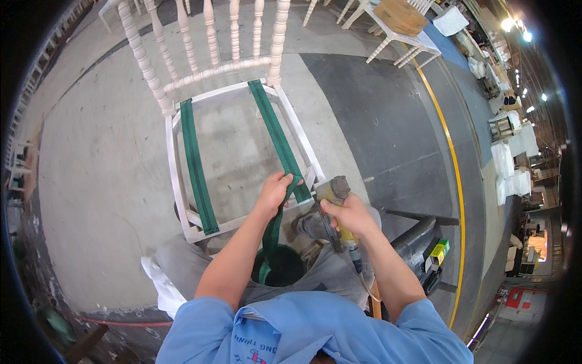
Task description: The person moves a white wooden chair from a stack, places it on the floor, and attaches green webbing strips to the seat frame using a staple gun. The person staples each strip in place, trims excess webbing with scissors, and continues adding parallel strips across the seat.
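In front of me stands a white wooden chair frame (171,176) with turned spindles in its back and no seat panel. Two green webbing straps run from its back rail to its front rail, a left strap (196,164) and a right strap (271,121). My left hand (276,193) pinches a loose length of green webbing (272,233) at the front end of the right strap; the rest hangs into a dark bucket (288,267) between my legs. My right hand (348,215) grips a yellowish pneumatic staple gun (334,191) by its handle, its head beside the frame's front right corner.
A thin air hose (368,288) trails from the gun past my right thigh. To my right lies a black object (415,242) with a green and yellow box (438,252) on it. Farther off, a cardboard box (400,16) rests on a white chair. A yellow line (451,158) crosses the floor.
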Motion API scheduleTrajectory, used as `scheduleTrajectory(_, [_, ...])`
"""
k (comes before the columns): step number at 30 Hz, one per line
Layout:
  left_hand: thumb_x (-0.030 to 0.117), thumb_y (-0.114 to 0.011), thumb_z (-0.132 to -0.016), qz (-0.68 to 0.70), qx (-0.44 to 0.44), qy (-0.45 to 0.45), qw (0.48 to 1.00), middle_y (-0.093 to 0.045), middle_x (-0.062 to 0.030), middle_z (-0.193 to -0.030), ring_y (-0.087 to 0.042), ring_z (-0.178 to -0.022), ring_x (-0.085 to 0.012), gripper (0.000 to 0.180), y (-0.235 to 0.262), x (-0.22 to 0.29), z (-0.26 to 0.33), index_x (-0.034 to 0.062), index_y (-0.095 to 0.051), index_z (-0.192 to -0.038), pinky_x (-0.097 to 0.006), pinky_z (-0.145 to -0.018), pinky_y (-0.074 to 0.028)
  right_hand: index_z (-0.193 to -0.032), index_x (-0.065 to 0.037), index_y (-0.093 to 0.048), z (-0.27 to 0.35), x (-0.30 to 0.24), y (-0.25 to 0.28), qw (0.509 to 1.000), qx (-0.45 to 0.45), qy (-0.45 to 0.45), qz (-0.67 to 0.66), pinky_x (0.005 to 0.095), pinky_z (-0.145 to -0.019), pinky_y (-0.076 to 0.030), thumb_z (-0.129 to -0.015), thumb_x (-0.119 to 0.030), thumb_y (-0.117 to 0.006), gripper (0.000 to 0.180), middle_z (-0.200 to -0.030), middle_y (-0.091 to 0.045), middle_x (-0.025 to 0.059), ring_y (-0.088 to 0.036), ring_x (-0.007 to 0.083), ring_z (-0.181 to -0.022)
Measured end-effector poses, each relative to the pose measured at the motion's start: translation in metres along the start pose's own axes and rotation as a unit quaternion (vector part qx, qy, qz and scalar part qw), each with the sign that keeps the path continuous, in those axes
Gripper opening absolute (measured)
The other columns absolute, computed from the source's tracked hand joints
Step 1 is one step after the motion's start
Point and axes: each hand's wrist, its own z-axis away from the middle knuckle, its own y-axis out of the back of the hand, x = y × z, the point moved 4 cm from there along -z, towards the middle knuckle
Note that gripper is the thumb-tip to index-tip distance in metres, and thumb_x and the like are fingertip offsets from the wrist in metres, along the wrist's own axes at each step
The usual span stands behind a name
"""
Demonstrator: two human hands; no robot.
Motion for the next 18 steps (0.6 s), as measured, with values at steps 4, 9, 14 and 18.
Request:
scheduleTrajectory(4, [0.028, -0.051, -0.105, 0.016, 0.007, 0.024, 1.000, -0.077, 0.0011, -0.111, -0.056, -0.072, -0.0070, 0.027, 0.003, -0.006, -0.006, 0.0085, -0.062, -0.121, -0.029, -0.049, -0.039, -0.110, -0.002, -0.063, -0.010, -0.001, -0.008, 1.000, 0.005, -0.019, 0.024, 0.0281, -0.049, -0.044, -0.096, -0.026, -0.073, 0.030, -0.087, -0.065, 0.0037, -0.056, 0.0120, -0.058])
scheduleTrajectory(9, [0.026, -0.052, -0.104, 0.045, 0.000, 0.013, 0.999, -0.076, 0.0004, -0.108, -0.055, -0.067, -0.0082, 0.026, 0.005, -0.008, -0.005, 0.0075, -0.065, -0.117, -0.030, -0.047, -0.041, -0.108, 0.001, -0.063, -0.022, 0.005, -0.014, 0.998, 0.017, -0.026, 0.055, 0.0300, -0.047, -0.046, -0.094, -0.031, -0.076, 0.038, -0.079, -0.065, 0.0046, -0.057, 0.0122, -0.053])
scheduleTrajectory(14, [0.026, -0.053, -0.104, 0.052, -0.006, 0.016, 0.999, -0.076, -0.0003, -0.107, -0.055, -0.068, -0.0086, 0.027, 0.004, -0.006, -0.004, 0.0063, -0.066, -0.117, -0.030, -0.046, -0.041, -0.104, 0.001, -0.064, -0.024, 0.008, -0.015, 0.998, 0.017, -0.025, 0.057, 0.0303, -0.046, -0.045, -0.094, -0.028, -0.076, 0.033, -0.076, -0.065, 0.0042, -0.055, 0.0123, -0.051])
scheduleTrajectory(18, [0.027, -0.053, -0.103, 0.059, -0.012, -0.002, 0.998, -0.077, 0.0005, -0.106, -0.054, -0.065, -0.0076, 0.026, 0.009, -0.008, -0.010, 0.0078, -0.065, -0.116, -0.029, -0.046, -0.041, -0.104, 0.000, -0.064, -0.019, -0.007, -0.025, 0.997, 0.010, -0.016, 0.072, 0.0299, -0.046, -0.043, -0.094, -0.025, -0.075, 0.029, -0.079, -0.063, 0.0035, -0.055, 0.0126, -0.053])
